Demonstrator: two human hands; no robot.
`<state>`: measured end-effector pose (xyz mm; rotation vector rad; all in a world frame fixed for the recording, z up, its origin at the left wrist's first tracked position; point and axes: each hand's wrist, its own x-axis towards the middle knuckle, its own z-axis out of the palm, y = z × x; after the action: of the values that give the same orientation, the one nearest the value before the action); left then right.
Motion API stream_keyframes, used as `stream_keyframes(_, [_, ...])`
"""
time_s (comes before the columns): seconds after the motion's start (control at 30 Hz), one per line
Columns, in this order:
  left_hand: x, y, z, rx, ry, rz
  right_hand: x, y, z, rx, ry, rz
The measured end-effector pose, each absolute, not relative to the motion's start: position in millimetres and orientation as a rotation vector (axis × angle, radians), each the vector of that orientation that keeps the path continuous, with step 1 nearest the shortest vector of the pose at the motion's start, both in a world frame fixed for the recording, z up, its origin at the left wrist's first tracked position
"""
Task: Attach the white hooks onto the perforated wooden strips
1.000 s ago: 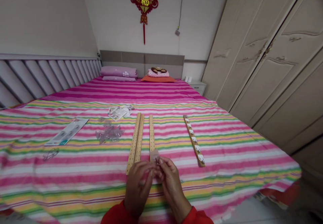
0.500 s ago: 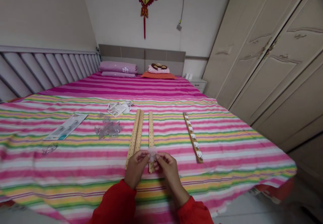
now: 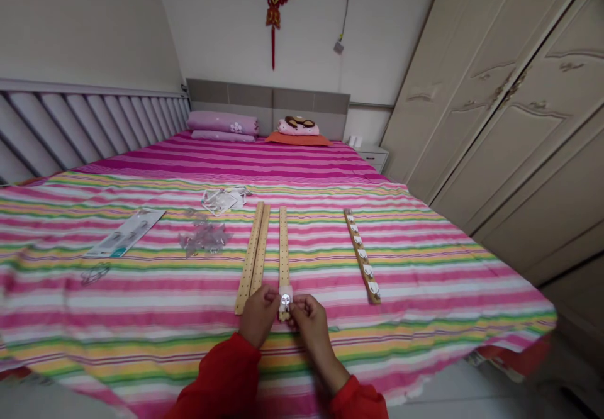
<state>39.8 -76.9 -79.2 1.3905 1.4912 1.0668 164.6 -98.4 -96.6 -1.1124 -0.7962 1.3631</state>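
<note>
Spreading beneath the left hand [image 3: 257, 316] and right hand [image 3: 312, 326], the striped cloth [image 3: 141, 309] bears a perforated wooden strip [image 3: 284, 246], its near end between them. Both pinch a small clear piece [image 3: 285, 299] from opposite sides (for steadiness, I'd guess) at that end.
</note>
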Motion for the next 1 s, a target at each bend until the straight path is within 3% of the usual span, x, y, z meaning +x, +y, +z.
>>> stream_keyframes(0.47, [40.4, -75.0, -91.3, 1.583, 1.627, 0.966, 164.7, -94.4, -108.7, -1.238, -0.967, 1.149])
stream_keyframes(1.0, [39.3, -78.2, -91.9, 1.882, 1.735, 0.917, 165.6, -94.7, -116.4, -1.241, -0.941, 1.165])
